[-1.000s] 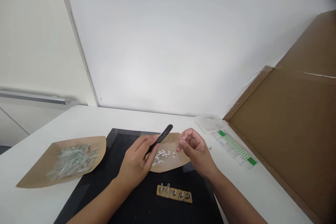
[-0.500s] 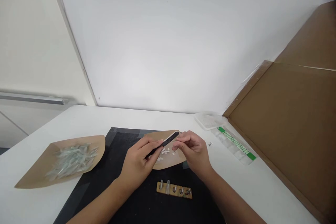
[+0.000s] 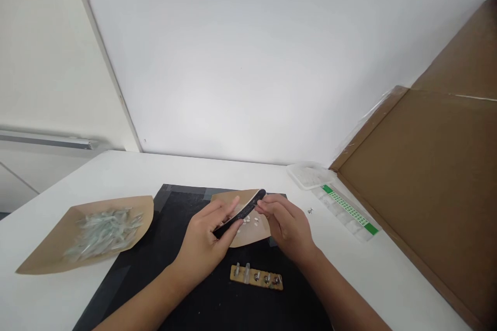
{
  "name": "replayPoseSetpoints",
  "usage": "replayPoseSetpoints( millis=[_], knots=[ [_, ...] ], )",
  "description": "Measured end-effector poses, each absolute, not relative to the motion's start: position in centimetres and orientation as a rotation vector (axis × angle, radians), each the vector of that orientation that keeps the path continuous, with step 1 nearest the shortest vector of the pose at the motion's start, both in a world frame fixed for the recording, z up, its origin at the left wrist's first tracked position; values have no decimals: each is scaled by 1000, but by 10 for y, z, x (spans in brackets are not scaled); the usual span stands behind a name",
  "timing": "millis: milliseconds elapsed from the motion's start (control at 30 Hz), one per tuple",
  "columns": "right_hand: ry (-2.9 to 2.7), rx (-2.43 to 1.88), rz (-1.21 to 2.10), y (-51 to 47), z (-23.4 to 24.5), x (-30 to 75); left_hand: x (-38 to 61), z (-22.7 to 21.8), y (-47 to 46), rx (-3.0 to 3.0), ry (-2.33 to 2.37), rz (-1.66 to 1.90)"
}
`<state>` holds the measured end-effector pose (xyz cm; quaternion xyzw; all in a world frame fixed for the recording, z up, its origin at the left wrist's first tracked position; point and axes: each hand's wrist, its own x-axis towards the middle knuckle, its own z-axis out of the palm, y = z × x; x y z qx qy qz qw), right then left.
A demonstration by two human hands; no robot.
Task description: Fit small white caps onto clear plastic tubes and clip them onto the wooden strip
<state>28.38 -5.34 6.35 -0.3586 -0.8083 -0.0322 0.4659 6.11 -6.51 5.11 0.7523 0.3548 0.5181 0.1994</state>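
Observation:
My left hand (image 3: pixel 204 240) grips a black nail file (image 3: pixel 244 209), which points up and to the right over a brown paper tray (image 3: pixel 248 232) holding several small white pieces (image 3: pixel 252 221). My right hand (image 3: pixel 285 225) is closed in a pinch at the file's upper end; what its fingertips hold is too small to make out. Both hands hover above a black mat (image 3: pixel 202 269). In front of them on the mat lies a small wooden strip (image 3: pixel 256 277) with several short pegs standing in it.
A larger brown paper tray (image 3: pixel 58 253) with several clear pale-green slivers (image 3: pixel 101 227) sits at the left on the white table (image 3: pixel 373 279). At the right are a clear plastic box (image 3: pixel 308 175), a green-edged strip (image 3: pixel 345 212) and a big flat cardboard sheet (image 3: pixel 427 176).
The file has tilted down from pointing up towards lying flatter, and my right hand has moved left until its fingertips meet the file's end. The view shifted slightly upward.

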Motion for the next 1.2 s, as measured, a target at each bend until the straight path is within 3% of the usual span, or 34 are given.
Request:
replayPoseSetpoints(
  millis=[233,533,1200],
  knots=[
    [-1996,-931,-270,-60,61,276,59,53,-67,2100,1079,1300],
    [-2009,-1147,14,-69,69,269,54,60,-65,2120,1069,1149],
    [-2100,-1173,42,-55,55,258,56,46,-63,2279,1207,1361]
  ],
)
